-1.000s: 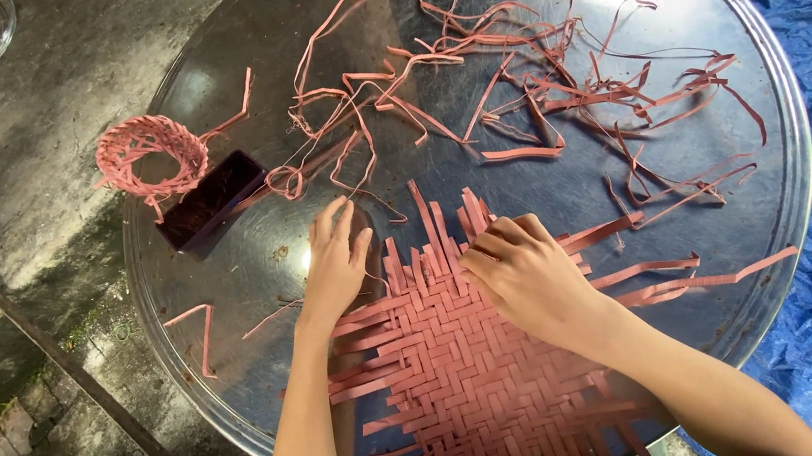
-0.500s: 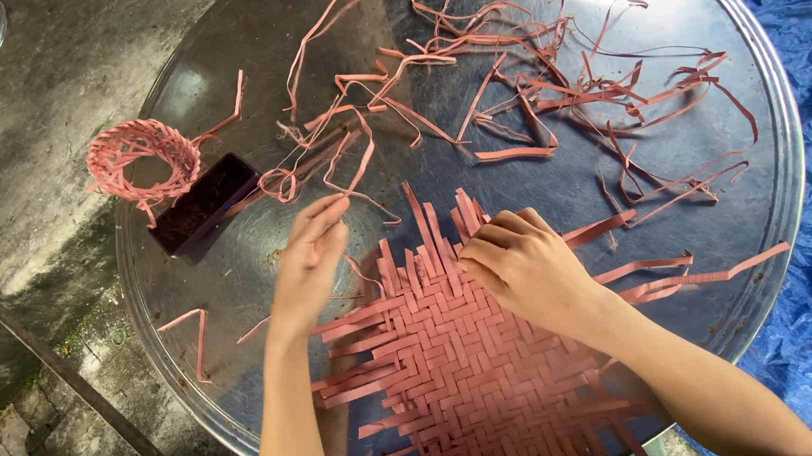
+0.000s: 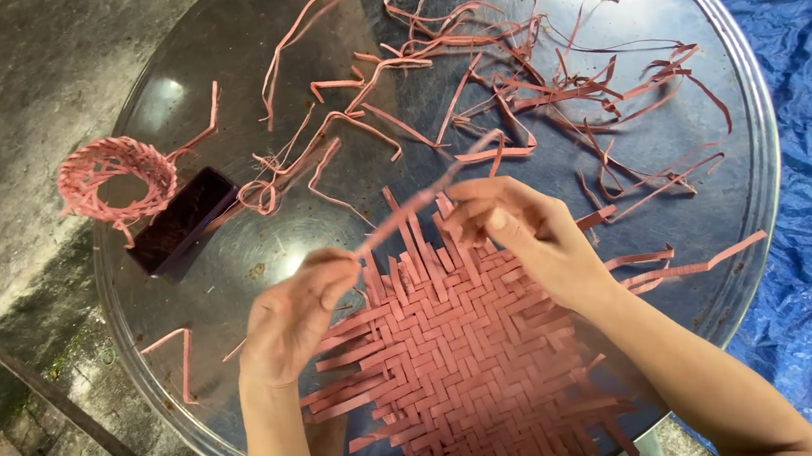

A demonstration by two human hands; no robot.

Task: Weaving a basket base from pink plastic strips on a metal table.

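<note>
Left hand (image 3: 297,315): pinches thin pink strip (image 3: 414,207)
Right hand (image 3: 517,231): grips strip's far end
Pink woven strip mat (image 3: 462,373): under both, counter's (image 3: 230,277) near edge

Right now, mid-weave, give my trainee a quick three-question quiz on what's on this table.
1. True or false: the left hand and right hand pinch the same strip between them.
2. Where is the small woven ring relative to the mat? A) on top of it B) far left of the table, beside the dark box C) on the blue tarp
3. Fill in: the loose strips lie scattered on the ____ side of the table, beyond the mat.

Key: 1 true; 2 B; 3 far.
</note>
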